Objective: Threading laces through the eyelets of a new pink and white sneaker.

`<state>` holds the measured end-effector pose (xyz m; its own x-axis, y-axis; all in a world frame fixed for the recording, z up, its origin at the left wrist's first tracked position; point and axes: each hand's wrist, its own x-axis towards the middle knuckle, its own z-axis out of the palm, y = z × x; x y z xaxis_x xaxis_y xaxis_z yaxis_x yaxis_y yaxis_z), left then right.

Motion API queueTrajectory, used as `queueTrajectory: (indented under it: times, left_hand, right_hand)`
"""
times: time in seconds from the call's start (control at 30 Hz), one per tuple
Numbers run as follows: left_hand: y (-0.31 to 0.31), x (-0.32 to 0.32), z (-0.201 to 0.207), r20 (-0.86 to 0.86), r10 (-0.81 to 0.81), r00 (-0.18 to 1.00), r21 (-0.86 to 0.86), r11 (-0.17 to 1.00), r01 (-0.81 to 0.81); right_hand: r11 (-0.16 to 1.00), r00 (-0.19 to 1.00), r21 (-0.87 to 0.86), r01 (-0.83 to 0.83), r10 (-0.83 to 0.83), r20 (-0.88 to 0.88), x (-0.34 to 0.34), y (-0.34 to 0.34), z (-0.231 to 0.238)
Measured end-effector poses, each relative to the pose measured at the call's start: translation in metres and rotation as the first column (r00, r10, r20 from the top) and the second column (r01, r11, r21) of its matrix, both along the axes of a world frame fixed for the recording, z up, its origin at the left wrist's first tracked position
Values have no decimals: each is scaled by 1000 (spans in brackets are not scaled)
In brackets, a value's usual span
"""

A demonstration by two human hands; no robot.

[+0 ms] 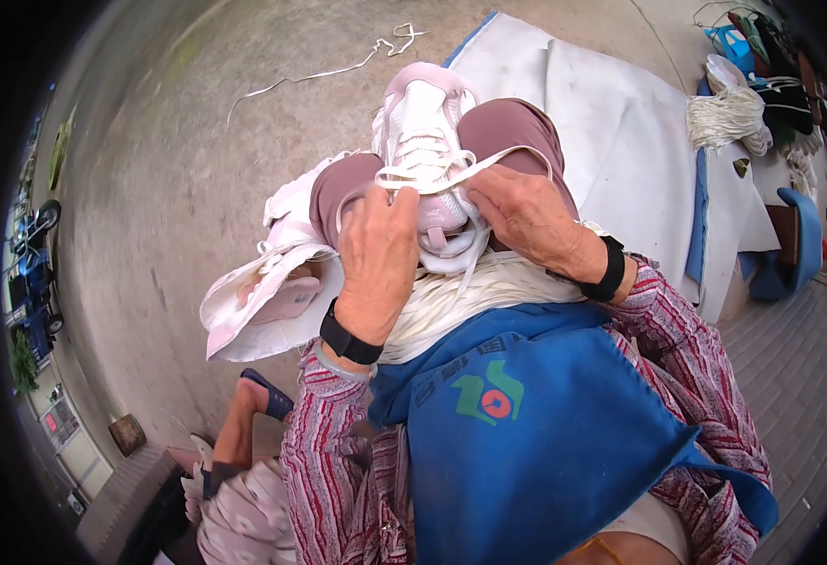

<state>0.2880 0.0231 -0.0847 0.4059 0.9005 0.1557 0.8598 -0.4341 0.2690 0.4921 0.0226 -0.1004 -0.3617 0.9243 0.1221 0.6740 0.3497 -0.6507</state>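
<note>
A pink and white sneaker [423, 113] rests between my knees, its toe pointing away from me. White shoelace [423, 143] runs in rows across its tongue, with a loop lying over the upper. My left hand [377, 259] is closed on the lace at the left of the shoe's opening. On the other side, my right hand [533, 218] pinches another stretch of lace, which arches up over my right knee. Fingertips of both hands are partly hidden. Below the shoe, a thick bundle of white laces [479, 299] lies across my lap on a blue apron [545, 405].
An open white bag [220, 320] with pink and white shoes sits by my left knee. A loose lace [338, 71] lies on the concrete floor. White sheets [611, 141] spread at right, near another lace bundle [722, 118] and a blue chair [804, 235]. Another person's leg [234, 424] shows lower left.
</note>
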Motion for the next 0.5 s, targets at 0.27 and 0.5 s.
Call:
queueTrajectory:
  times: [0.27,0.5]
  left_hand:
    - [4,3,-5,212,-34,977,-1,999,35]
    - [-24,31,2,505,-49,862,-121,985,127]
  right_hand:
    - [958,955,287,0,-84,283,3,-14,21]
    - [971,933,236,28,-110,341,-9,-16,9]
